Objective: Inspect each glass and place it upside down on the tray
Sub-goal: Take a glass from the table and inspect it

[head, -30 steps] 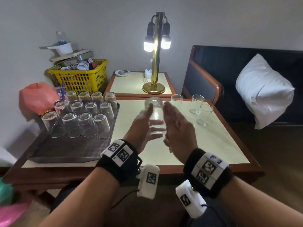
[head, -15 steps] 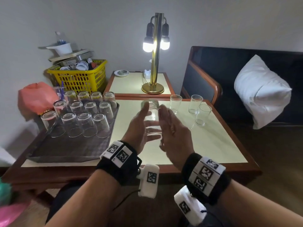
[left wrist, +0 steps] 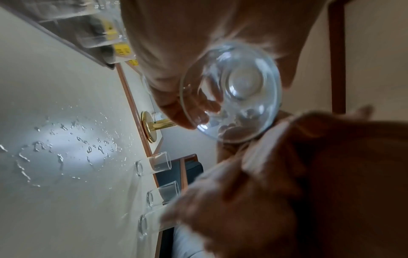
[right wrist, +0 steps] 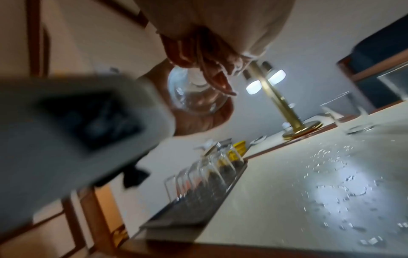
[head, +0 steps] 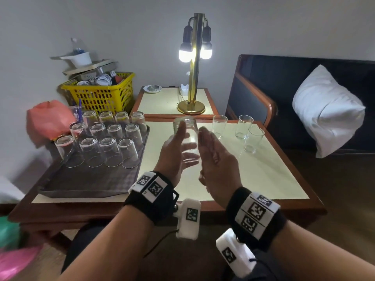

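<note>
A clear glass (head: 186, 138) is held in the air over the table, base up and tilted away from me. My left hand (head: 174, 151) holds it, thumb up its near side and fingers reaching round behind it. My right hand (head: 215, 157) lies flat against its right side with straight fingers. The left wrist view looks into the glass (left wrist: 234, 90) through its mouth. In the right wrist view the glass (right wrist: 194, 97) sits between both hands. Several glasses (head: 109, 147) stand upside down on the dark tray (head: 87, 183) at the left.
Three upright glasses (head: 219, 125) (head: 244, 126) (head: 253, 138) stand at the far right of the cream table (head: 253, 175). Water drops (left wrist: 66, 148) lie on the tabletop. A lit brass lamp (head: 193, 78) stands on the side table behind. A yellow basket (head: 101, 94) and a sofa with a pillow (head: 324, 110) flank it.
Both hands and the glass between them have shifted only slightly; the hold looks the same. The glasses on the tray and table have not moved.
</note>
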Demonstrator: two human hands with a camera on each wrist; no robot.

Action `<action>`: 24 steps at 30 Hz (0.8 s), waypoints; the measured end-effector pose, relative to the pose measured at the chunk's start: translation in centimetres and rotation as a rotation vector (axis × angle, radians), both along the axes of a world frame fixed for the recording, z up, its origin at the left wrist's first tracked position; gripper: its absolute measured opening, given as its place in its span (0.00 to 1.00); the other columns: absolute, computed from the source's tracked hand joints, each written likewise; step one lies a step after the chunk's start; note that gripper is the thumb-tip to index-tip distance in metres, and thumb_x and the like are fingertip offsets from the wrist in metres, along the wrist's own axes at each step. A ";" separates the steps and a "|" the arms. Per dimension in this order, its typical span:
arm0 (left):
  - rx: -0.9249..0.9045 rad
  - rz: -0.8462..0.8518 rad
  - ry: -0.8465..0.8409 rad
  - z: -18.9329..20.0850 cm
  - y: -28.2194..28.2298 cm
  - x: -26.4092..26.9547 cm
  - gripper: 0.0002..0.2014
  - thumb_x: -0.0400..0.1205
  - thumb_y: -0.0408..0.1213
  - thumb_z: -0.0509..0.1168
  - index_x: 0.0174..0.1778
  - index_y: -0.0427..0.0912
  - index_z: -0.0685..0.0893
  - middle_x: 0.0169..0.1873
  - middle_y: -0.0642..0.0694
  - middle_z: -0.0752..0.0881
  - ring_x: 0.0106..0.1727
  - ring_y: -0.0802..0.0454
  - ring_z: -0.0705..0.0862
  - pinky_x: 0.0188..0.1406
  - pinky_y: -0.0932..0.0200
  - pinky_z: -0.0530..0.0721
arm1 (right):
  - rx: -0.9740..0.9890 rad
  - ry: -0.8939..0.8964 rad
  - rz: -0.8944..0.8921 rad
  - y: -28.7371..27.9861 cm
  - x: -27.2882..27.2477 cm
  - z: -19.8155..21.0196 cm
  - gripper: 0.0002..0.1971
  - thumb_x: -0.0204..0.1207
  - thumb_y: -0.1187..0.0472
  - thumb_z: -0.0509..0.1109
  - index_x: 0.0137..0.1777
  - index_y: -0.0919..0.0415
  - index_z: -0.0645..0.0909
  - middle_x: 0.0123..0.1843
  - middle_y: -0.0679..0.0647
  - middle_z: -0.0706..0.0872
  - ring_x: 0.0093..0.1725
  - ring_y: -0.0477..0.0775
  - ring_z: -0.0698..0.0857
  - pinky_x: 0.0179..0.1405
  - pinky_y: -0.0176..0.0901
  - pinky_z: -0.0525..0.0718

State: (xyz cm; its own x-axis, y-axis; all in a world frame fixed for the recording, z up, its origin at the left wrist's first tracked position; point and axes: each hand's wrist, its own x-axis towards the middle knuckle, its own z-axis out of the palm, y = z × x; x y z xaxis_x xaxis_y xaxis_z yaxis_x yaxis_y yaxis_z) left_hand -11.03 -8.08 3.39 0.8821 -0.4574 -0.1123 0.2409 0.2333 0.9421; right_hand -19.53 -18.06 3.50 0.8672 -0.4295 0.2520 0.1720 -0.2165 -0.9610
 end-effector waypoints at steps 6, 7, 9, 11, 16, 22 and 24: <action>0.029 -0.036 -0.072 -0.2 0.0 0.2 0.33 0.70 0.65 0.79 0.63 0.48 0.82 0.54 0.39 0.91 0.47 0.43 0.91 0.48 0.47 0.87 | -0.021 -0.010 -0.040 -0.7 0.6 0.7 0.22 0.86 0.47 0.63 0.79 0.45 0.75 0.37 0.39 0.86 0.28 0.42 0.79 0.23 0.33 0.80; -0.002 -0.012 -0.055 -0.1 0.1 0.3 0.30 0.74 0.69 0.75 0.61 0.49 0.82 0.52 0.40 0.92 0.49 0.42 0.92 0.50 0.46 0.88 | -0.019 -0.005 0.000 0.1 0.1 0.7 0.24 0.84 0.43 0.63 0.78 0.45 0.76 0.35 0.38 0.82 0.28 0.39 0.76 0.24 0.31 0.78; 0.003 -0.075 0.004 0.1 0.2 0.2 0.26 0.82 0.68 0.64 0.61 0.49 0.81 0.54 0.37 0.92 0.53 0.40 0.93 0.53 0.43 0.88 | -0.038 -0.015 -0.004 -0.1 0.6 0.6 0.26 0.83 0.39 0.63 0.79 0.45 0.76 0.42 0.36 0.79 0.34 0.35 0.76 0.35 0.30 0.80; 0.075 -0.172 -0.027 -0.1 0.1 -0.1 0.29 0.81 0.63 0.70 0.67 0.44 0.79 0.60 0.31 0.89 0.54 0.37 0.91 0.53 0.44 0.87 | -0.024 -0.003 -0.059 -1.4 1.6 1.3 0.26 0.83 0.39 0.63 0.80 0.44 0.74 0.47 0.40 0.81 0.38 0.35 0.76 0.44 0.36 0.82; -0.014 -0.019 0.004 0.1 0.2 0.0 0.28 0.82 0.68 0.65 0.64 0.47 0.81 0.60 0.33 0.89 0.57 0.36 0.90 0.56 0.42 0.88 | -0.058 -0.022 0.022 0.1 0.4 0.7 0.27 0.84 0.42 0.64 0.81 0.46 0.74 0.56 0.42 0.87 0.37 0.35 0.77 0.41 0.34 0.81; -0.064 0.019 -0.065 0.1 -0.1 -0.2 0.33 0.76 0.64 0.74 0.68 0.45 0.81 0.61 0.30 0.88 0.51 0.39 0.89 0.51 0.45 0.88 | -0.124 -0.032 -0.035 -0.7 0.9 1.3 0.23 0.87 0.46 0.62 0.80 0.48 0.75 0.44 0.33 0.88 0.35 0.36 0.82 0.37 0.34 0.85; -0.080 0.020 -0.029 0.5 0.3 -0.1 0.25 0.85 0.66 0.63 0.65 0.48 0.81 0.60 0.32 0.90 0.58 0.36 0.91 0.58 0.41 0.88 | -0.173 -0.015 0.002 0.1 0.2 1.2 0.23 0.88 0.46 0.62 0.80 0.49 0.75 0.39 0.33 0.83 0.32 0.37 0.81 0.36 0.34 0.86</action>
